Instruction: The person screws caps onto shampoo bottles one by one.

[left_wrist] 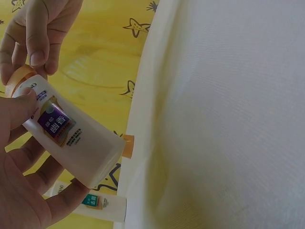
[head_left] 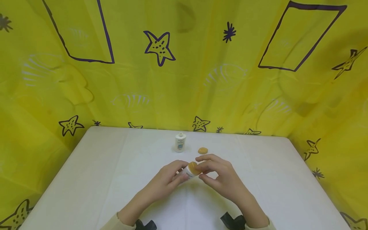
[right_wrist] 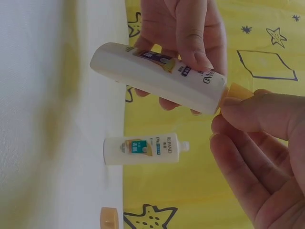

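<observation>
The left hand (head_left: 166, 179) grips the body of a white bottle (left_wrist: 78, 133), thumb over the label side and fingers curled round behind. The bottle is held up off the worktop (head_left: 115, 163), tilted: its long axis slants from the base, on the left hand's side, up to the orange cap (right_wrist: 240, 89), which points at the right hand (head_left: 219, 175). That hand is nearer the capped end and pinches the cap with narrowly set thumb and finger, its other fingers loose. Beyond both hands, a second bottle (head_left: 180, 143) stands upright with its neck bare, and a loose cap (head_left: 203, 150) lies near it, to its right. Behind hangs a yellow curtain (head_left: 184, 80).
</observation>
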Motion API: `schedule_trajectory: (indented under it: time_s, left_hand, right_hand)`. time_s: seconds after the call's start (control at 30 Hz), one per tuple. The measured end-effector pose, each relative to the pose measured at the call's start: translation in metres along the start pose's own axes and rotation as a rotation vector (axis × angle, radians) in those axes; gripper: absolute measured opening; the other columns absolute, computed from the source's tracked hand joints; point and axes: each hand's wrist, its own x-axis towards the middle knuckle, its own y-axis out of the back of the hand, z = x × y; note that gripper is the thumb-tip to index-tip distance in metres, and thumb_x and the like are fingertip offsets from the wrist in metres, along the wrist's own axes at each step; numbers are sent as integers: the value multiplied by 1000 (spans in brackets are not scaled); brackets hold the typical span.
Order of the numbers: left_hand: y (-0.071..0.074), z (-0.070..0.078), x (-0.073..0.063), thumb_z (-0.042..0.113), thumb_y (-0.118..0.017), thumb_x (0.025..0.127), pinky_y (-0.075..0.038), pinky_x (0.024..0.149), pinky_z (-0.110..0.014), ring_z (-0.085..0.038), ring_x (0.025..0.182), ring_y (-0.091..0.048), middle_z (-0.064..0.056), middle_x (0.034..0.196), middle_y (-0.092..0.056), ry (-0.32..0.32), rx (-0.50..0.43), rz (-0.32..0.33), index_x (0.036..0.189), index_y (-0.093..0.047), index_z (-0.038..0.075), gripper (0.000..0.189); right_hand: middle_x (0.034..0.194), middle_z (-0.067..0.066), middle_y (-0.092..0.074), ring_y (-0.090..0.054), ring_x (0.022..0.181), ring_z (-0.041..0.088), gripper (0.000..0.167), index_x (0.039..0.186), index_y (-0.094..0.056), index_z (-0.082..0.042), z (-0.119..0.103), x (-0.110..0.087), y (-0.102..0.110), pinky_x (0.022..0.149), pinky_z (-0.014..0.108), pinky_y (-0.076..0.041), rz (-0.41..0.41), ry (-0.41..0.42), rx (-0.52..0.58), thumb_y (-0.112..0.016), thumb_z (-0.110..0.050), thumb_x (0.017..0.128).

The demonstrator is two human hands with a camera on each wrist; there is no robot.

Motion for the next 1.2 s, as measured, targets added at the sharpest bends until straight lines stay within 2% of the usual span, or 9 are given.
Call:
schedule_trajectory:
  time_s: [0.2, 0.57, 0.83, 0.93, 1.2]
  left_hand:
    - [0, 1, 0, 31, -60, 100, -54, 88, -31, -7, 102, -60, 12, 114, -63, -2, -3, 5, 126, -58, 20, 28]
    - [0, 0, 1, 31, -61, 100, -55, 86, -29, -7, 100, -60, 12, 112, -63, -23, -1, 5, 126, -58, 19, 28]
    - [-1, 0, 1, 36, -57, 101, -54, 88, -29, -7, 102, -60, 12, 114, -62, -24, 14, -5, 126, -58, 19, 30]
    - [-2, 1, 1, 37, -57, 101, -54, 89, -30, -7, 102, -59, 11, 115, -62, -27, 32, -5, 125, -59, 18, 31]
    - [-2, 2, 0, 36, -58, 101, -54, 88, -30, -8, 101, -59, 11, 113, -62, -30, 43, -2, 125, -59, 18, 30]
  right_hand:
    - [116, 4, -68, -71, 89, 14, 35, 102, -73, -15, -1, 1, 0, 75, 20, -57, -6, 8, 10, -74, 12, 79]
    - [113, 1, -68, -69, 90, 11, 30, 100, -72, -16, -1, 1, 0, 75, 20, -57, 6, 26, -4, -79, 4, 80]
    - [116, -4, -68, -64, 111, 17, 27, 98, -71, -23, -4, 2, 1, 99, 18, -46, 17, -8, -106, -85, -12, 78]
    - [116, -5, -68, -63, 113, 18, 26, 96, -70, -24, -5, 2, 1, 101, 19, -45, 18, -11, -108, -86, -15, 78]
    - [109, -6, -70, -65, 103, 13, 23, 95, -69, -22, -4, 2, -1, 81, 19, -53, 13, 6, -61, -84, -11, 81]
